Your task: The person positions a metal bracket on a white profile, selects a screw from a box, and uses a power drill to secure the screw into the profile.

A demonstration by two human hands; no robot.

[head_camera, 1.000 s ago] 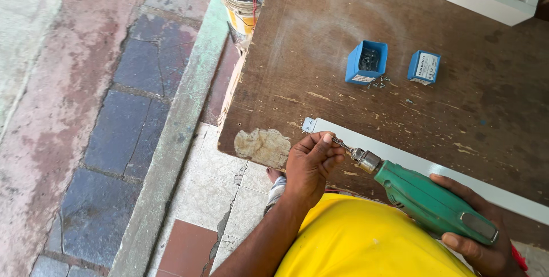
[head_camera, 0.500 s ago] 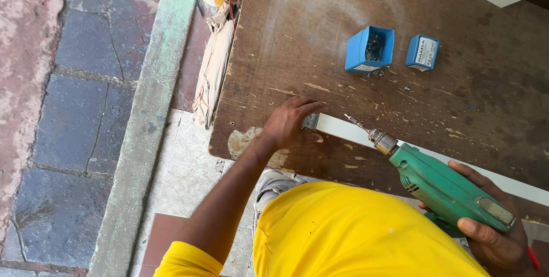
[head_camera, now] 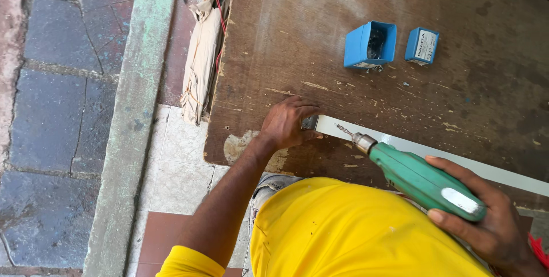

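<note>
My left hand (head_camera: 289, 123) has moved off the drill chuck and now pinches the white strip's (head_camera: 434, 154) end; my right hand (head_camera: 486, 220) grips the green drill (head_camera: 420, 177), bit at the strip.

Two small blue boxes, one open (head_camera: 370, 44) and one closed (head_camera: 422, 45), stand side by side on the scuffed brown worktop (head_camera: 297, 31), while a pale wrapped bundle (head_camera: 200, 65) leans against its edge beside a green-stained kerb (head_camera: 134, 111) and grey paving stones (head_camera: 51, 99).
</note>
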